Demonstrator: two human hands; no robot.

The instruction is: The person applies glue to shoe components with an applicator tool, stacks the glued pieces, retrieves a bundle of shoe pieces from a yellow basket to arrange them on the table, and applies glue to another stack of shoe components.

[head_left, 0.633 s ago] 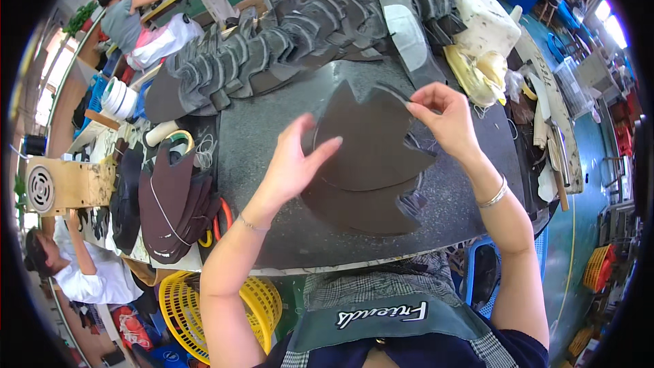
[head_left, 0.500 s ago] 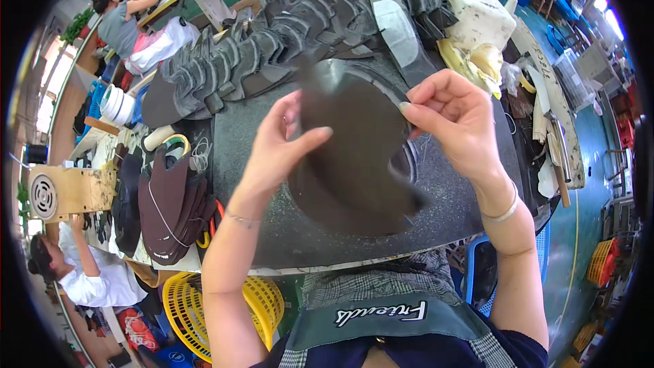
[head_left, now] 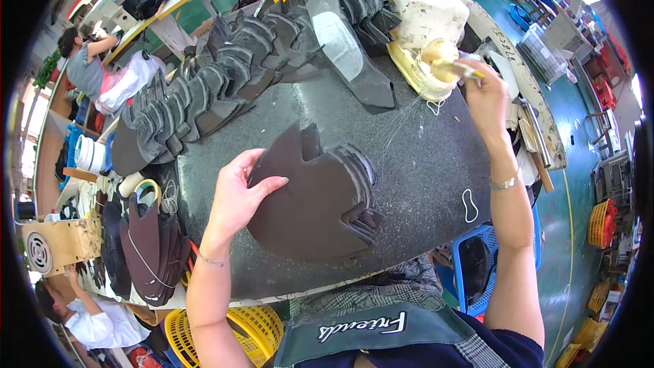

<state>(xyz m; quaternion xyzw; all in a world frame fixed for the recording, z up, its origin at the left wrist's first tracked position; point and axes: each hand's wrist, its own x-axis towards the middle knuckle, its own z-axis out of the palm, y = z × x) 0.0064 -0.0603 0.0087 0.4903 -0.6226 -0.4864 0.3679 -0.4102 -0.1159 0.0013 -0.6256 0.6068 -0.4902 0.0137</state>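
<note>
The dark brown cut pieces (head_left: 320,197) are looking matt and felt-like, lying on a speckled, stone-like grey table (head_left: 422,157). Beyond them, a glue pot (head_left: 426,20) is showing crusted, yellowish, rough plastic.

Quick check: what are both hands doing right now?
Left hand: open, flat on the dark cut pieces.
Right hand: closed on a brush at the glue pot.

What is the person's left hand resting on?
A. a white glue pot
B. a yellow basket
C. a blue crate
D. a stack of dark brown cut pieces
D: the left hand lies flat on the stack of dark brown cut pieces on the speckled table.
</note>
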